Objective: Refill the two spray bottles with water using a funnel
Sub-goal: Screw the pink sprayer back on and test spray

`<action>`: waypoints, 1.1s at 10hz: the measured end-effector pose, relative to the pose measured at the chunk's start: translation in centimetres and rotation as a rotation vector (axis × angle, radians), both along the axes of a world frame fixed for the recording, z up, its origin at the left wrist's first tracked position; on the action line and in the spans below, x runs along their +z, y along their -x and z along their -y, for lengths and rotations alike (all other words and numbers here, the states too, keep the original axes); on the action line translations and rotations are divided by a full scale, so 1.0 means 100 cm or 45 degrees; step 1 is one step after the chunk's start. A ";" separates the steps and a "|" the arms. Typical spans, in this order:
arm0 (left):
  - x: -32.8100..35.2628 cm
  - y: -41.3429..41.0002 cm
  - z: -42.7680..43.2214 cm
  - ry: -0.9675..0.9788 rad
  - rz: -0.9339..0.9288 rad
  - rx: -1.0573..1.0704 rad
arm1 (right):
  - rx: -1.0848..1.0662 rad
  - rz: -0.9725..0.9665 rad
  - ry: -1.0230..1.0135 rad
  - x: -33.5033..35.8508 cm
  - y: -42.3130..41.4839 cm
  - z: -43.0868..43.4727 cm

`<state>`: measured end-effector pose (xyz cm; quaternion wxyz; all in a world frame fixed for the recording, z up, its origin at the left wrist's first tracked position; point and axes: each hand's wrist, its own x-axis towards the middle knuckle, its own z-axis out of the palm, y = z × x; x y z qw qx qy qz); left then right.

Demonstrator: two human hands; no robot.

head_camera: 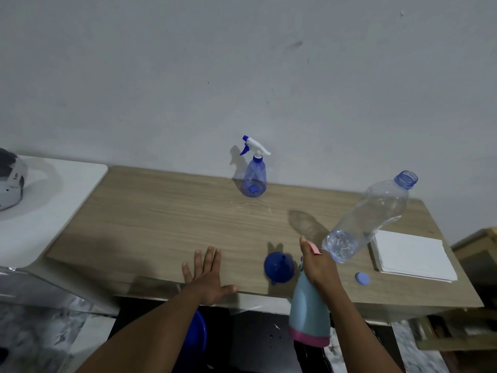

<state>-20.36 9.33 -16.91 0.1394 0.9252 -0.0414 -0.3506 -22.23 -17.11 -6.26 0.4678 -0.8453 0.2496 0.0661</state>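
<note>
- Two spray bottles, head view: clear blue bottle (254, 181) stands upright at the back of the table (161, 211); right hand (318, 267) curls round the neck of the pale blue bottle (309, 313).
- Left hand (208, 275) lies flat on the front edge, fingers straight and slightly spread.
- Funnel (279, 266) lies between the hands; uncapped water bottle (371, 216) tilts just beside the right hand.

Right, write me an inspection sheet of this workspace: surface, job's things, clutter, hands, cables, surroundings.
Surface: wooden table, wood-grain top, against a grey wall.
Job's things: blue spray bottle at the back, head on; pale blue spray bottle held off the front edge; blue funnel near the front edge; clear water bottle uncapped, little water left; blue cap on the table.
Clutter: white paper stack at the right end.
Hands: left hand flat on the table; right hand grips the pale blue spray bottle's top.
Cables: nothing seen.
Surroundings: helmet on a white counter at left; blue tub under the table.
</note>
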 end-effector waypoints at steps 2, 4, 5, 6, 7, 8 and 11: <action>0.000 0.000 0.000 0.016 0.009 0.028 | -0.137 0.175 -0.143 0.005 -0.002 -0.002; 0.004 -0.001 0.009 0.061 0.098 0.155 | -0.145 0.407 -0.271 0.021 -0.023 -0.003; 0.013 -0.018 0.020 0.057 0.041 0.178 | -0.175 0.560 -0.345 0.038 -0.042 -0.003; 0.016 -0.032 0.027 0.012 -0.025 0.145 | -0.166 0.670 -0.292 0.045 -0.065 0.001; 0.016 -0.038 0.028 -0.010 -0.089 0.128 | -0.137 0.693 -0.197 0.044 -0.095 0.006; 0.016 -0.042 0.028 -0.024 -0.127 0.111 | -0.082 0.691 -0.071 0.042 -0.134 0.009; 0.016 -0.055 0.027 -0.057 -0.148 0.082 | 0.090 0.577 0.191 0.029 -0.242 0.024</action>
